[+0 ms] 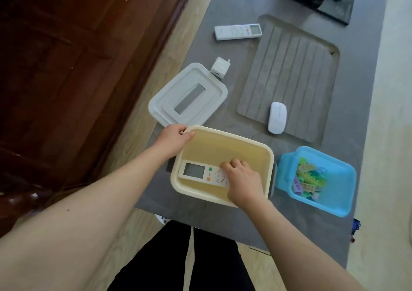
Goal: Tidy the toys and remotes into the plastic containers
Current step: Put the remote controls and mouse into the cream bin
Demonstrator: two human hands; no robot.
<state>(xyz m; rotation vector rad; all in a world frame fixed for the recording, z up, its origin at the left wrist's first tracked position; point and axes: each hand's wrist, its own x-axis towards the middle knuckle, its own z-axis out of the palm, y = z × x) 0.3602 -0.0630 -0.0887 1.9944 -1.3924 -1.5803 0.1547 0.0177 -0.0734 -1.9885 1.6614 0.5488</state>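
Cream tub [245, 140] at frame centre: left hand [176, 135] grips its upper-left corner; inside lies a remote [194, 172], its right end held by the curled right hand [244, 181]. Blue tub [334, 206] at lower right holds toys [308, 180].

Two white remotes: the near remote [200, 174] in the cream tub [231, 135] at 6 o'clock, and the far remote [237, 31] at 12 o'clock. Two open plastic tubs, the cream tub and a blue tub [350, 179] at 4 o'clock, whose heap of toy bricks [308, 179] is too tangled to count. One grey lid [200, 78] at 11 o'clock, one white charger plug [219, 68] just beyond it, one white computer mouse [277, 117] at 2 o'clock — and two hands, the left hand [176, 135] and the right hand [243, 180].
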